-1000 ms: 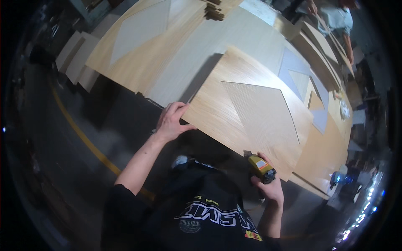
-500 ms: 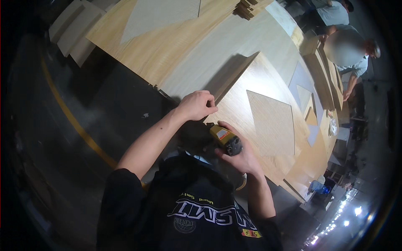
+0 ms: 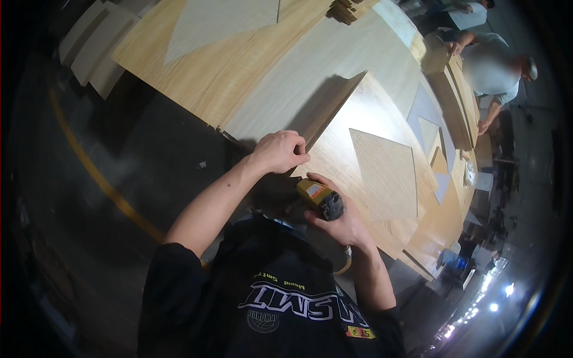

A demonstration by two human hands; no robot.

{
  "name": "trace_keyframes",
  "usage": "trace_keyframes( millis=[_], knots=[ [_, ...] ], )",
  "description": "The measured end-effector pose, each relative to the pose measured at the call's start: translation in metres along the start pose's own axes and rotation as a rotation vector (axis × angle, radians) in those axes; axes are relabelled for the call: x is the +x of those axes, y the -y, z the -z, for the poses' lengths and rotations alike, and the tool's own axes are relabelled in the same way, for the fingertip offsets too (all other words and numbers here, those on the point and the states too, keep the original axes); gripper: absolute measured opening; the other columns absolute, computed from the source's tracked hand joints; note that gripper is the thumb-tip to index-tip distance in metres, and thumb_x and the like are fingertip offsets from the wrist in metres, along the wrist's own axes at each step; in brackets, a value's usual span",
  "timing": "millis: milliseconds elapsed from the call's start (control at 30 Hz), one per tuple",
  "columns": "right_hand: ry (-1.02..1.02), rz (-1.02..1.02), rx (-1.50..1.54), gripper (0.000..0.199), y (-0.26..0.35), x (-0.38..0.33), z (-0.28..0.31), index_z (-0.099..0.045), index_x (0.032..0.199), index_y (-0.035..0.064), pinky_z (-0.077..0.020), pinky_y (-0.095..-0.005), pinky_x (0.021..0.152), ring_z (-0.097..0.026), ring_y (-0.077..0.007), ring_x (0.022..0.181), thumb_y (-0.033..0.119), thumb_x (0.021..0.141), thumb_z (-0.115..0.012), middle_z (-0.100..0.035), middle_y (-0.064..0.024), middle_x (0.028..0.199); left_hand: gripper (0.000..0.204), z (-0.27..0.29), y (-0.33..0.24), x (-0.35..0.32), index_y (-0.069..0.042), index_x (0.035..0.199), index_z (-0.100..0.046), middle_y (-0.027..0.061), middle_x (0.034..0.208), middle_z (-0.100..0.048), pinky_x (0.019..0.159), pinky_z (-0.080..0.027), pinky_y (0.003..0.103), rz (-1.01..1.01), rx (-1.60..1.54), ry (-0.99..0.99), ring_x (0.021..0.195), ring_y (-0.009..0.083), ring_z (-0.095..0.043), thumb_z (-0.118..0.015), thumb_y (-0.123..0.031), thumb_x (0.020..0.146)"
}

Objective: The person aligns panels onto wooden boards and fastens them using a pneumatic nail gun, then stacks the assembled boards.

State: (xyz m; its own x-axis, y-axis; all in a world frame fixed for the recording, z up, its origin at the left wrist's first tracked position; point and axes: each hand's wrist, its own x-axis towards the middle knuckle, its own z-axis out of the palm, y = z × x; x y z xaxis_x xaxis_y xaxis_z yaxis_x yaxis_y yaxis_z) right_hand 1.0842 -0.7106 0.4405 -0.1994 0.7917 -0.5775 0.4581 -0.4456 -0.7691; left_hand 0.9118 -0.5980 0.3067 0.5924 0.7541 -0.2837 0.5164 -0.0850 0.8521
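Observation:
My left hand [image 3: 280, 152] is closed at the near left corner of a raised, light wood-faced panel [image 3: 382, 119], its thumb and fingers pinched at the edge. Whatever lies inside that pinch is hidden. In my right hand [image 3: 346, 224] is a yellow and black pneumatic nail gun [image 3: 318, 196], held just below the same corner. An air hose [image 3: 346, 262] hangs from it by my wrist. The gun's nose is lost in the dark by the panel's edge. A patterned four-sided patch [image 3: 387, 173] marks the panel's face.
Large wood sheets [image 3: 209, 83] lie under and beyond the panel. Small wood strips [image 3: 343, 11] are piled at the far edge. On the right, a co-worker [image 3: 492, 68] handles stacked long boards [image 3: 447, 101]. A yellow line [image 3: 101, 179] crosses the floor at left.
The view has shifted slightly. My hands and the nail gun keep nearly the same place at the corner. One of the co-worker's hands now shows on the far end of the boards.

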Motion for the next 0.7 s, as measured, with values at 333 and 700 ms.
trace_keyframes(
  millis=[333, 700],
  knots=[
    [-0.197, -0.122, 0.044, 0.078, -0.025, -0.088, 0.047, -0.049, 0.149, 0.0084, -0.0386, -0.0367, 0.114, -0.053, -0.0263, 0.136, 0.013, 0.079, -0.084, -0.059, -0.0159, 0.144, 0.011, -0.029, -0.007, -0.054, -0.003, 0.093, -0.069, 0.0100, 0.098, -0.065, 0.078, -0.054, 0.036, -0.022, -0.157, -0.313, 0.088, 0.0275, -0.067, -0.073, -0.012, 0.088],
    [-0.786, -0.395, 0.221, 0.073, -0.127, -0.205, 0.166, -0.053, 0.148, 0.0129, -0.0530, -0.0266, 0.067, -0.062, -0.0093, 0.076, 0.011, 0.081, -0.081, -0.069, -0.0035, 0.100, 0.027, -0.030, -0.010, 0.018, -0.002, 0.077, -0.060, 0.0090, 0.076, -0.059, 0.063, -0.045, 0.036, -0.074, 0.173, -0.422, 0.064, 0.0219, -0.054, -0.081, -0.017, 0.083]
  ],
)
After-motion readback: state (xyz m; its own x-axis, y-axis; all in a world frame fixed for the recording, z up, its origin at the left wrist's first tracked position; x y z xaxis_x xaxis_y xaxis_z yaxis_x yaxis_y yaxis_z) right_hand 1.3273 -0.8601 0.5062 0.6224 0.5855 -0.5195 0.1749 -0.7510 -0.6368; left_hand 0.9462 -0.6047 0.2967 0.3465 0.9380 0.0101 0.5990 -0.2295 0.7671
